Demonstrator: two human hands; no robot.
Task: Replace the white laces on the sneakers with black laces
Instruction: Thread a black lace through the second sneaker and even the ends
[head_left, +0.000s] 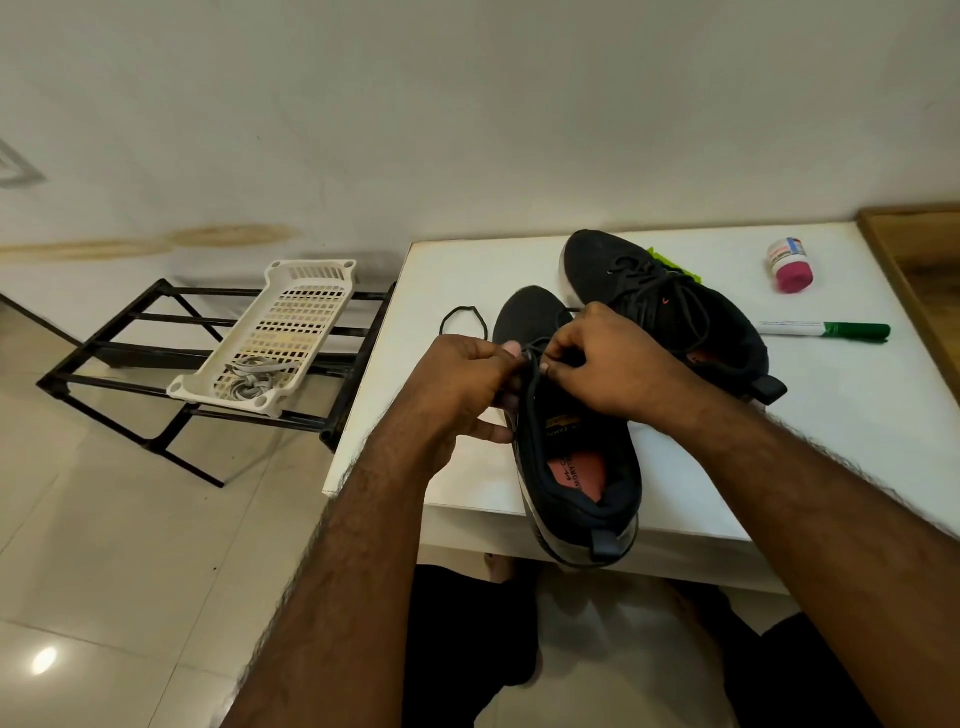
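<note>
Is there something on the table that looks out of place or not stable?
Yes. The near sneaker sticks its heel out past the table front edge. A small bottle lies tipped on its side at the far right.

head cam: I'm looking forward and steeply down from head height
range: pretty close over the worktop (675, 467) edge
other views: just this one

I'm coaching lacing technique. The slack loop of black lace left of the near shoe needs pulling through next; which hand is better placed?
Left, probably. The left hand sits nearest the loop, on that side of the near shoe. The right hand pinches the lace over the eyelets.
</note>
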